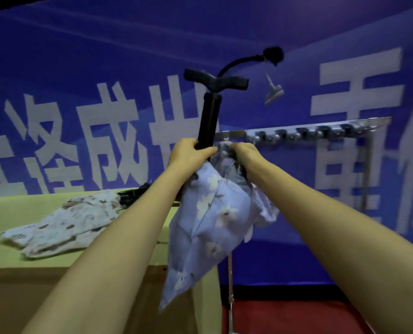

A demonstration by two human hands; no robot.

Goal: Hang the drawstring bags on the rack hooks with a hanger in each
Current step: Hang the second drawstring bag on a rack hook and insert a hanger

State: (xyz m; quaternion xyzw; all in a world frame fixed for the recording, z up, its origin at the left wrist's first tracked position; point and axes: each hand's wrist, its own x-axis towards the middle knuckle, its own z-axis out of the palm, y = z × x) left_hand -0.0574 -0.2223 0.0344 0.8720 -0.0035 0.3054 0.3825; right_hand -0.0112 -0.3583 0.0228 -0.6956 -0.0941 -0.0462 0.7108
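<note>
**A:** bag (215,213) hung closest, mid-air by the bench (12,208). Left grip (191,153) wrapped the black hanger (209,116) at its mouth, right grip (245,153) pinched the fabric.

**B:** I'd have cinched it snug before lifting to the rack hooks (304,132).

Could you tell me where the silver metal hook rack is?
Head view, right: the silver metal hook rack stands before the blue banner, beyond the right hand.

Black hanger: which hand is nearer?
Left. The left hand grips the black hanger by its stem; the right hand grips the blue floral bag at its gathered mouth, just right of the stem.
</note>
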